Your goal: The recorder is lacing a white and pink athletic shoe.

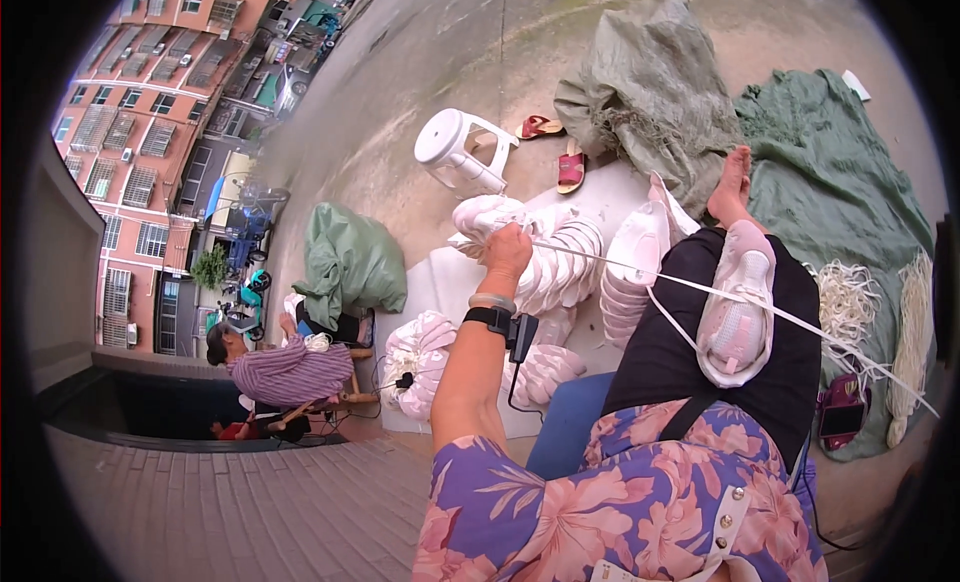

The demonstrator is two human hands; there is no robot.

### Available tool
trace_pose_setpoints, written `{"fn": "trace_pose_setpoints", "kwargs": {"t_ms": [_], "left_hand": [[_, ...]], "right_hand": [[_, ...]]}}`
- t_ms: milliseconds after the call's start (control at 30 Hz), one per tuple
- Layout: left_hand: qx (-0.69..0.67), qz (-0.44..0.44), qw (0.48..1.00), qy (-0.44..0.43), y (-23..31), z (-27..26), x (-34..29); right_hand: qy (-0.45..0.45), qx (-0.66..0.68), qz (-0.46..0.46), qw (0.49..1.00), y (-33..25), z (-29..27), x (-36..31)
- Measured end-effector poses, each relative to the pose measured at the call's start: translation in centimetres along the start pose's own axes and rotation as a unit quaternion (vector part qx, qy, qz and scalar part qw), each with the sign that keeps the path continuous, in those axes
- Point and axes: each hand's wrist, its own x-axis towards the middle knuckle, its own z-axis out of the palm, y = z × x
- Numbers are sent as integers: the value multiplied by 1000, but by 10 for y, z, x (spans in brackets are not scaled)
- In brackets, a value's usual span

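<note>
Evidently the step in hand is drawing a long, flat white fabric lace (600, 258) through the pale pink-and-white mesh sneaker (735, 324), which lies across the person's lap on black cloth trousers (660, 347). From the sneaker, the bare left hand (508, 252) is out between nine and ten o'clock, its grip curled into a fist round the lace, with no gap visible between fingers and palm. The right hand is out of view, so its grip cannot be told; the lace runs straight off toward four o'clock.

To do this well, the person would best pull both sides evenly and keep the line low and flat over the sneaker, so that the band does not twist and the two lengths can be matched. A slack curve of lace (668, 317) hangs at the sneaker's nine o'clock side, and it probably wants watching, lest it catch under the sole edge. The sneaker seems to rest on the thighs without a hand to steady it, so a smooth pull should serve better than a jerk. The thin black cable (513, 382) below the left wrist, toward eight o'clock, is best kept clear of the lace, as is the loose cream lace heap (845, 300) at three o'clock
</note>
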Motion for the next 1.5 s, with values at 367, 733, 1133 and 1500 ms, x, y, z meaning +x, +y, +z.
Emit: {"fn": "trace_pose_setpoints", "kwargs": {"t_ms": [367,733,1133,1500], "left_hand": [[-53,-3,998,16,18,-19,52],[-491,-152,804,-300,119,31,-77],[-614,-200,598,-474,219,43,-107],[-607,-196,626,-449,220,50,-110]], "right_hand": [[-34,-716,-119,687,-501,-157,37],[-164,-519,320,775,-437,-105,-197],[-126,-422,342,830,-290,-44,-198],[-173,-429,290,838,-302,-52,-201]]}}
